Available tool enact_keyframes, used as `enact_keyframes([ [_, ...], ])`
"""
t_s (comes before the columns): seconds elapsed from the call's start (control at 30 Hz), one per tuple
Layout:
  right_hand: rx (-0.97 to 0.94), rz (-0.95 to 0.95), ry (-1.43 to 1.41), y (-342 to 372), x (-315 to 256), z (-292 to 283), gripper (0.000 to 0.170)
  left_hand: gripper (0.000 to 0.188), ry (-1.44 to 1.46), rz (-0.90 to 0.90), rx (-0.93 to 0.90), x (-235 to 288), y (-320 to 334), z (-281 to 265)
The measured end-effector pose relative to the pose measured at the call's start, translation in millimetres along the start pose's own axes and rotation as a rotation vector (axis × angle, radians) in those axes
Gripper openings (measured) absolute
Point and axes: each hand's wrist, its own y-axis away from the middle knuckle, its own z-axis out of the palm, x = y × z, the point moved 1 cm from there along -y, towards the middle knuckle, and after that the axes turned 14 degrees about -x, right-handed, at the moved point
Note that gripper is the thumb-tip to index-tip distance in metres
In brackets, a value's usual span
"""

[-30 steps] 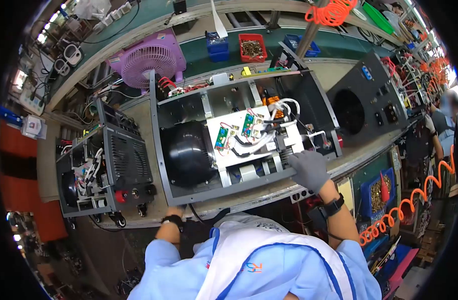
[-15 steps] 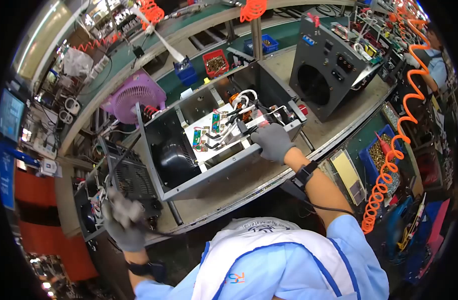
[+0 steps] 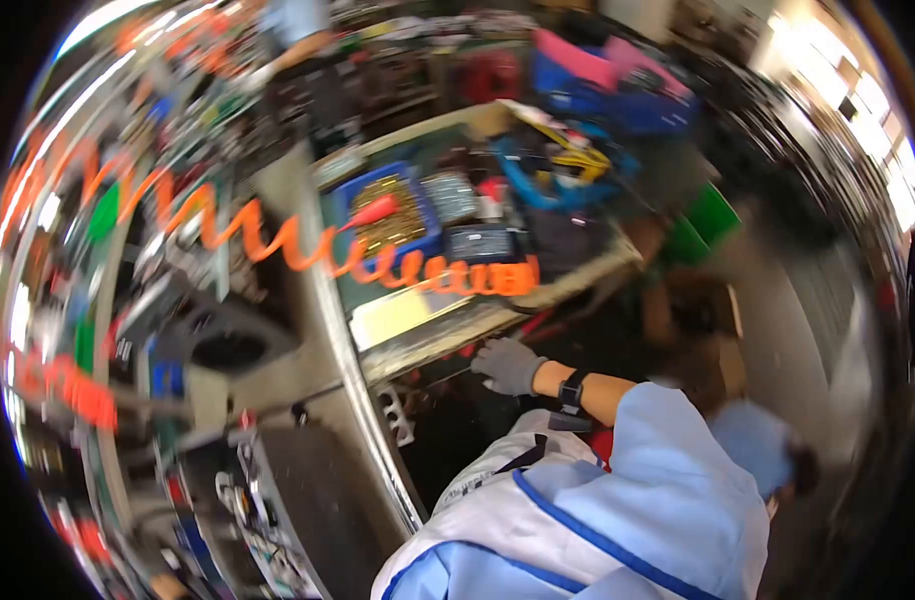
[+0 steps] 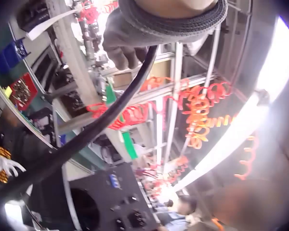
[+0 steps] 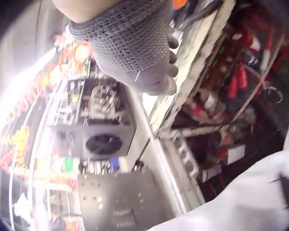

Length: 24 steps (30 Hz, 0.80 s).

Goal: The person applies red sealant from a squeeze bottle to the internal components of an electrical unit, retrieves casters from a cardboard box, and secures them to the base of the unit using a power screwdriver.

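In the head view my gloved right hand (image 3: 507,366) is just off the front edge of the side bench (image 3: 457,335), over a dark space with red items. Its fingers are loosely bent with nothing visible in them; the right wrist view shows the glove (image 5: 135,53) beside the bench edge. The left wrist view has my gloved left hand (image 4: 127,36) at the top, fingers curled at a thick black cable (image 4: 106,118) that runs down to the left. A metal chassis (image 3: 312,490) lies at the lower left of the blurred head view.
On the side bench are a blue bin of brass screws (image 3: 402,225), an orange coiled hose (image 3: 307,250) across it, and a yellow pad (image 3: 402,318). A dark panel (image 3: 227,340) with a round opening stands at the left. Another person (image 3: 752,440) is at the right.
The head view has swung far to the right. My right hand has left the chassis and moved to the side bench's edge. My left hand no longer shows clearly in the head view.
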Motion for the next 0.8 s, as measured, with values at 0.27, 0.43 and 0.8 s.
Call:
enact_keyframes([
  [0.27, -0.215, 1.016, -0.807, 224.3, 54.1, 115.3, 0.037, 0.050, 0.071, 0.252, -0.359, 62.6, -213.6, 131.4],
  [0.43, -0.574, 1.265, -1.030, 317.2, 79.1, 253.3, 0.034, 0.050, 0.082, 0.500, -0.558, 279.4, -350.3, 258.9],
  [0.8, 0.440, 1.560, -1.692, 339.4, 131.6, 218.3, 0.029, 0.049, -0.027, 0.755, -1.034, 647.4, -325.3, 364.2],
])
